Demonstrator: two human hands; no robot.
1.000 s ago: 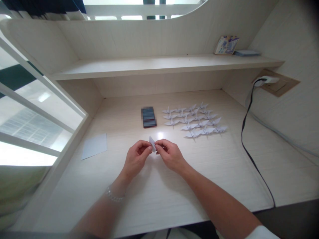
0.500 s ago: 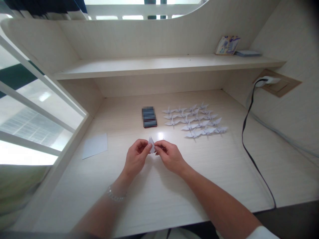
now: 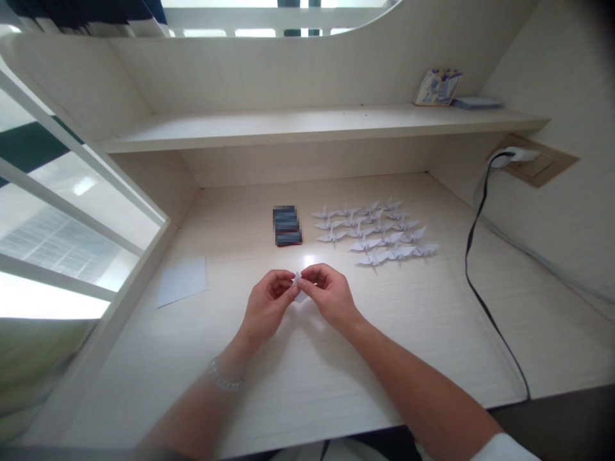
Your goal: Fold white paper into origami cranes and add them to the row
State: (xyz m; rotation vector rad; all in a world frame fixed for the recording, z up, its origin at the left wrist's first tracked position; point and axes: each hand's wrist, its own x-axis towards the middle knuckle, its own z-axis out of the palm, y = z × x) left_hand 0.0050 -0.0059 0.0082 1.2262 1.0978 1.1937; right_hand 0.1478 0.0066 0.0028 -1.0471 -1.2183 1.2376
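Pinching folded paper (image 3: 300,286) upright, its tip pointing away.

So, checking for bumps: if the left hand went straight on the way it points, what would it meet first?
The small folded white paper comes first: the left hand is touching it. The right hand's fingers lie just beyond, though depth is unclear.

A pale wood-grain bench (image 3: 432,320) carries rows of white origami cranes (image 3: 364,244), with a pixel-blurred dark stack (image 3: 287,226) just left of them. A sheet of pale paper (image 3: 181,282) lies near the left edge, and a black cable (image 3: 471,288) runs down the right side.
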